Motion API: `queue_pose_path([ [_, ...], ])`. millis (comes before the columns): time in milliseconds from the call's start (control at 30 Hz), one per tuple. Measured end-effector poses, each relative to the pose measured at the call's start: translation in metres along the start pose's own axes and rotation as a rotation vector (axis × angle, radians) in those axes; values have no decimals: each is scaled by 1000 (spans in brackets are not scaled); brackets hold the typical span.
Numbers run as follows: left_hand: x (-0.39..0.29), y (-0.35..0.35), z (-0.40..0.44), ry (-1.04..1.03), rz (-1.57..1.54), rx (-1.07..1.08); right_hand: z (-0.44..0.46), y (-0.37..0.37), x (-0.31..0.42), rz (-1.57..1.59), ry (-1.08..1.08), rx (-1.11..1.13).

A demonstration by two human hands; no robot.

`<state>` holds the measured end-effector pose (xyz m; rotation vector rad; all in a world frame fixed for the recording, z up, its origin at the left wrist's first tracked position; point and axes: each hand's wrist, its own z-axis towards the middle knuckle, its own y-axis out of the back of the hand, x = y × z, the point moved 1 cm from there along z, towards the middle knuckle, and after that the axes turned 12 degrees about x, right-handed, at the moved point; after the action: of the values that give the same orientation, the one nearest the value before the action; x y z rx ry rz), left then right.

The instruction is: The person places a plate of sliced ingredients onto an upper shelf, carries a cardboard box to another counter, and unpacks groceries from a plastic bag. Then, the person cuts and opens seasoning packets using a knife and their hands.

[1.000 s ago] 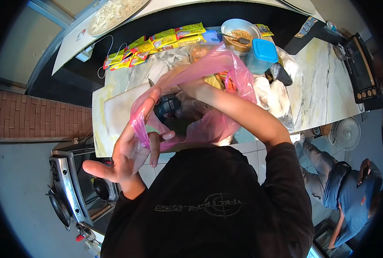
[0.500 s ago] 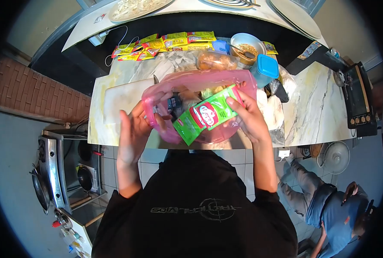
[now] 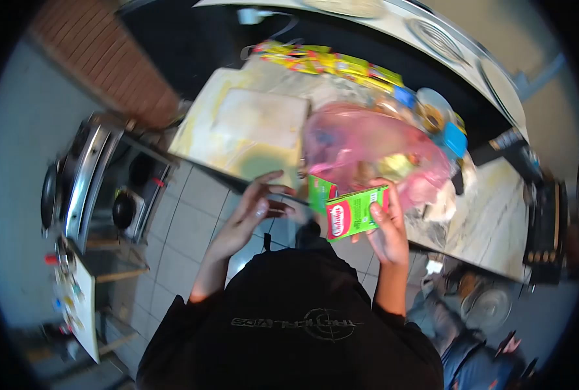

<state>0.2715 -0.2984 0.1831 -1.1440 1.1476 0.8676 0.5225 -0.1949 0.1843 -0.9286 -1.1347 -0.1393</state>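
My right hand [image 3: 388, 227] grips a green packet [image 3: 361, 213] with a red and white label, thumb on its front. A second green piece [image 3: 320, 193] shows behind it on the left; whether it is another packet or a fold I cannot tell. My left hand [image 3: 254, 211] is beside the packet, apart from it, with its fingers spread and nothing in them. Just beyond the packet a pink plastic bag [image 3: 348, 133] lies on the marble counter [image 3: 481, 224]. Something pale yellow-green [image 3: 395, 166] shows in the bag, too blurred to name.
A white cutting board [image 3: 260, 117] lies left of the bag. Yellow sachets [image 3: 341, 65] line the back, near a bowl [image 3: 432, 107] and a blue-lidded container [image 3: 454, 140]. A stove [image 3: 84, 185] stands at left, an oven [image 3: 553, 214] at right. Another person [image 3: 481, 364] is at lower right.
My view has turned. The packet has come out from over the pink bag, nearer my body, in my right hand. My left hand has come away from the bag's edge.
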Motion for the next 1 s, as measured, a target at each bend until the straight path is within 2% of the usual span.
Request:
queue_pose_path([
  [133, 16, -10, -107, -7, -86, -105, 19, -77, -66, -184, -189, 269],
  [200, 28, -16, -168, -40, -127, -255, 17, -127, -104, -170, -265, 421],
  [267, 45, -23, -229, -60, -118, -435, 12, -179, -145, -497, -184, 563],
  [300, 52, -28, -259, -71, -120, -539, 4, -209, -162, -428, -273, 648],
  [400, 78, -43, -342, -131, -276, -749, -19, -276, -226, -429, -316, 913],
  [467, 85, -58, -383, -292, -506, -1059, -39, -313, -261, -359, -408, 1091],
  [500, 89, -63, -402, -315, -498, -1099, -50, -328, -276, -198, -587, 1118],
  [567, 103, -68, -449, -590, -710, -1211, -63, -361, -304, -184, -528, 1250],
  [633, 114, -77, -482, -613, -704, -1336, -68, -386, -327, -144, -611, 1288],
  [700, 121, -83, -512, -788, -753, -1501, -72, -408, -353, -116, -701, 1316],
  [767, 124, -80, -537, -866, -787, -1552, -75, -427, -381, -124, -756, 1332],
  [833, 123, -72, -559, -703, -516, -1669, -77, -449, -405, -146, -779, 1365],
  [867, 120, -67, -567, -599, -432, -1773, -78, -460, -420, -163, -785, 1305],
  [900, 111, -63, -577, -607, -432, -1796, -79, -473, -433, -178, -792, 1247],
  [967, 93, -48, -602, -255, 136, -1764, -78, -503, -460, -127, -899, 1275],
  [1000, 92, -40, -618, -168, 297, -1734, -77, -520, -475, -79, -993, 1281],
])
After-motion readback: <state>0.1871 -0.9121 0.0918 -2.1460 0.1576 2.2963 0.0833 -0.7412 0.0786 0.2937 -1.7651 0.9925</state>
